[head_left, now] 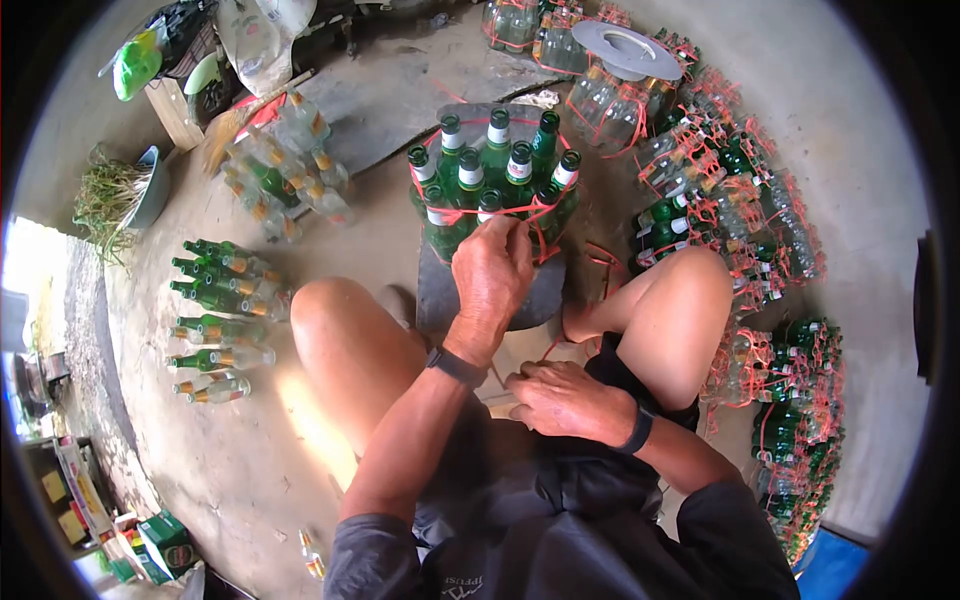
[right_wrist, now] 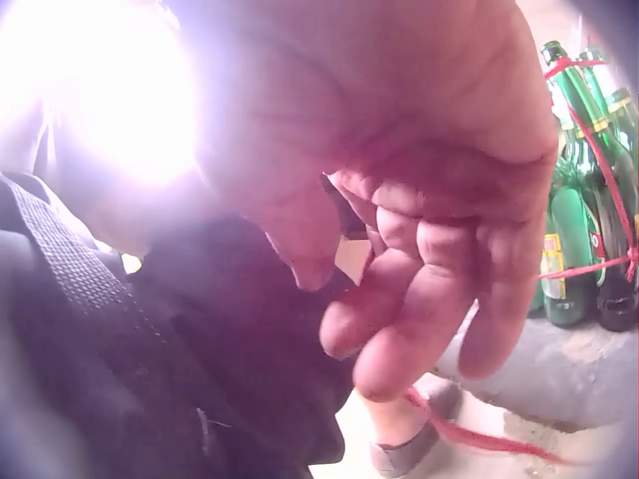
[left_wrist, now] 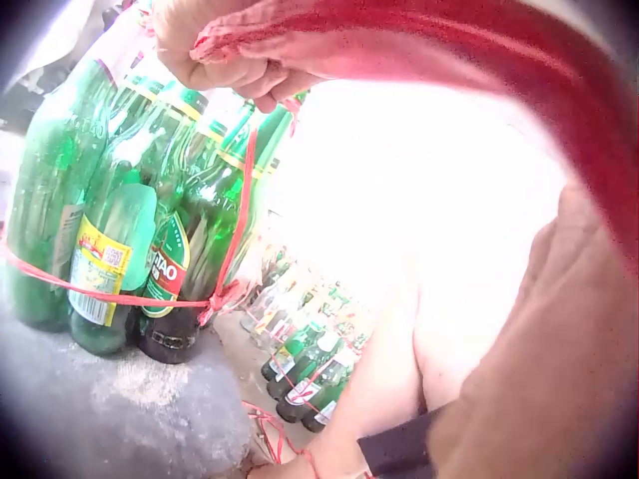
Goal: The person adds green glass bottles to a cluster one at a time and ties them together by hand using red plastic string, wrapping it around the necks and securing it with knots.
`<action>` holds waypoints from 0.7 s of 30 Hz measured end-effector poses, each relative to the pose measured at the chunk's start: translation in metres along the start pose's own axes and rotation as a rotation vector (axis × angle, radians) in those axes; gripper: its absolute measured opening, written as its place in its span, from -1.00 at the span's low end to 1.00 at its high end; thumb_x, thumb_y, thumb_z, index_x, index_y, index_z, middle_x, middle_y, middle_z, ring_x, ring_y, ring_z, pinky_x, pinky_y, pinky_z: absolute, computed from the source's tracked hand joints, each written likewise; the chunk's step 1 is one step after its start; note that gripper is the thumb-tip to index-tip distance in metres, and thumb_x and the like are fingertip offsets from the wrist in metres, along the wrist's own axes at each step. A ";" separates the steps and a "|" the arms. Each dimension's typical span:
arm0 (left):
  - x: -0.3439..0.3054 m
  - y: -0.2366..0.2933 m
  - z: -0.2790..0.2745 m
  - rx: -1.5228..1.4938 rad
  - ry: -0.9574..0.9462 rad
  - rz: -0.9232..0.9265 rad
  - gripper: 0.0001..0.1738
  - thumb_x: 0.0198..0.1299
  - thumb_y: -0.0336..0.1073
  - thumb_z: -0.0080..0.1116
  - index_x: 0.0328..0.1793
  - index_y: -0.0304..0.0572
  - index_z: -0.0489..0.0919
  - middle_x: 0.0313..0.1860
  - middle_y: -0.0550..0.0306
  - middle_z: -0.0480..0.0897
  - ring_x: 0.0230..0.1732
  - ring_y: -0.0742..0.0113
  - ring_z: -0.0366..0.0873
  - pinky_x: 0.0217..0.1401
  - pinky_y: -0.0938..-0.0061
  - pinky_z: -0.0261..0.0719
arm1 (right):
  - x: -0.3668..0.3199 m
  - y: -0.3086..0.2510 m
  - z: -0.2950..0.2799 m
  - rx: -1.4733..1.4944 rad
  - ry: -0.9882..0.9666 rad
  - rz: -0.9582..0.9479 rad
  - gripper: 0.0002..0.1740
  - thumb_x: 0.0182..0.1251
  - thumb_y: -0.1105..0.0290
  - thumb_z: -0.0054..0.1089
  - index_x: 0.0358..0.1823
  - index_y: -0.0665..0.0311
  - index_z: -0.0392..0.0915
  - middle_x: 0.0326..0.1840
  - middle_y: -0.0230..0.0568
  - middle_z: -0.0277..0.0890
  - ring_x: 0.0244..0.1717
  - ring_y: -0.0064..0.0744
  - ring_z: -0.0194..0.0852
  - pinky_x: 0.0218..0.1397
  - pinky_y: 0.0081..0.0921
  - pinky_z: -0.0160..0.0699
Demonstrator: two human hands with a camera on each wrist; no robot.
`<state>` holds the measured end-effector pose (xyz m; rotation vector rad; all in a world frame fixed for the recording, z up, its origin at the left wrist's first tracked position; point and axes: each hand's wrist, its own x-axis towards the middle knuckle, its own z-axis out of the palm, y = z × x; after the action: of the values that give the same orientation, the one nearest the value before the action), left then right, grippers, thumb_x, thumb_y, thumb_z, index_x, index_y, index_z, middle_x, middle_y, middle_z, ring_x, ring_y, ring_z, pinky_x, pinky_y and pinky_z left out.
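A bundle of green beer bottles (head_left: 495,155), tied round with red plastic strips, stands upright on a dark grey slab (head_left: 440,295) between the knees. At the bundle's near side, my left hand (head_left: 492,270) has its fingers curled on a red strip (left_wrist: 399,55), which the left wrist view shows trailing from the fist. Another red band (left_wrist: 110,296) circles the bottles low down, knotted at one corner. Over the lap hovers my right hand (head_left: 575,402), its fingers loosely bent in the right wrist view (right_wrist: 429,269) with nothing seen between them. Below those fingertips runs a loose red strip (right_wrist: 489,439).
Many tied bottle bundles (head_left: 740,210) line the right wall, one topped by a grey hat (head_left: 627,50). Loose bottles stand at left, both green ones (head_left: 215,290) and clear ones (head_left: 285,165). A broom (head_left: 228,135) and a basin of green stalks (head_left: 148,190) lie beyond.
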<state>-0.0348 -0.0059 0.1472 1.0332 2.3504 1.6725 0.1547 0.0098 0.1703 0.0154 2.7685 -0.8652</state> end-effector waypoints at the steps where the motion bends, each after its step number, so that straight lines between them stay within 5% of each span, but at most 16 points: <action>1: 0.000 -0.001 0.001 0.009 0.017 -0.006 -0.83 0.43 -0.28 0.34 -0.12 -0.25 0.77 -0.24 -0.25 0.77 -0.20 -0.36 0.75 -0.14 -0.06 0.68 | -0.001 0.009 -0.002 -0.048 -0.020 0.015 -0.78 0.44 0.28 0.32 -0.12 0.32 0.63 -0.23 0.07 0.67 -0.06 0.20 0.76 0.02 0.10 0.70; 4: 0.001 -0.005 0.003 0.029 0.033 -0.056 -0.80 0.42 -0.24 0.37 -0.12 -0.24 0.80 -0.24 -0.23 0.78 -0.20 -0.32 0.76 -0.15 -0.02 0.69 | 0.004 0.020 -0.041 -0.105 0.057 0.092 -0.81 0.40 0.27 0.35 -0.23 0.25 0.69 -0.18 -0.06 0.67 -0.09 0.09 0.73 -0.02 -0.03 0.70; 5: 0.002 -0.007 0.005 0.027 0.059 -0.074 -0.79 0.42 -0.22 0.38 -0.11 -0.23 0.81 -0.26 -0.23 0.79 -0.21 -0.31 0.77 -0.16 -0.01 0.69 | 0.009 0.038 -0.050 -0.085 0.077 -0.010 -0.92 0.40 0.40 0.29 -0.27 0.22 0.62 -0.24 -0.02 0.67 -0.10 0.14 0.75 -0.03 0.05 0.71; 9: -0.002 -0.014 0.011 0.059 0.078 -0.146 -0.76 0.41 -0.17 0.41 -0.10 -0.20 0.84 -0.32 -0.20 0.80 -0.25 -0.27 0.79 -0.18 0.03 0.71 | 0.037 0.042 -0.122 -0.105 0.567 -0.165 -0.93 0.32 0.56 0.22 -0.23 0.24 0.64 -0.28 -0.09 0.48 -0.16 0.02 0.59 -0.08 -0.05 0.63; 12: -0.002 -0.016 0.015 0.047 0.124 -0.159 -0.75 0.38 -0.14 0.44 -0.13 -0.19 0.86 -0.37 -0.17 0.79 -0.29 -0.25 0.80 -0.21 0.06 0.71 | 0.068 0.057 -0.155 -0.210 0.675 -0.258 -0.92 0.33 0.54 0.22 -0.21 0.28 0.66 -0.22 -0.05 0.51 -0.10 0.09 0.61 0.00 -0.05 0.65; 13: -0.002 -0.017 0.016 0.048 0.123 -0.161 -0.75 0.38 -0.14 0.44 -0.13 -0.19 0.86 -0.37 -0.17 0.79 -0.29 -0.25 0.80 -0.21 0.06 0.71 | 0.078 0.064 -0.160 -0.208 0.674 -0.257 -0.92 0.33 0.54 0.22 -0.21 0.28 0.66 -0.22 -0.05 0.51 -0.10 0.09 0.61 0.00 -0.05 0.65; 15: -0.002 -0.020 0.018 0.045 0.191 -0.144 -0.76 0.37 -0.18 0.50 -0.13 -0.23 0.89 -0.51 -0.01 0.78 -0.50 0.43 0.70 -0.29 0.35 0.67 | 0.098 0.076 -0.166 -0.262 0.617 -0.273 -0.90 0.29 0.53 0.25 -0.20 0.30 0.68 -0.20 0.04 0.62 -0.05 0.18 0.69 -0.02 0.02 0.66; 21: 0.001 -0.022 0.023 0.006 0.221 -0.211 -0.74 0.33 -0.17 0.53 -0.19 -0.25 0.88 -0.50 0.04 0.82 -0.48 0.54 0.68 -0.29 0.40 0.67 | 0.129 0.082 -0.179 -0.298 0.164 -0.019 -0.81 0.29 0.52 0.23 -0.10 0.35 0.71 -0.11 0.16 0.78 0.03 0.28 0.76 0.06 0.12 0.67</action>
<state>-0.0359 0.0096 0.1194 0.6012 2.4936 1.7783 -0.0047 0.1700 0.2374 0.0079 3.0278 -0.4667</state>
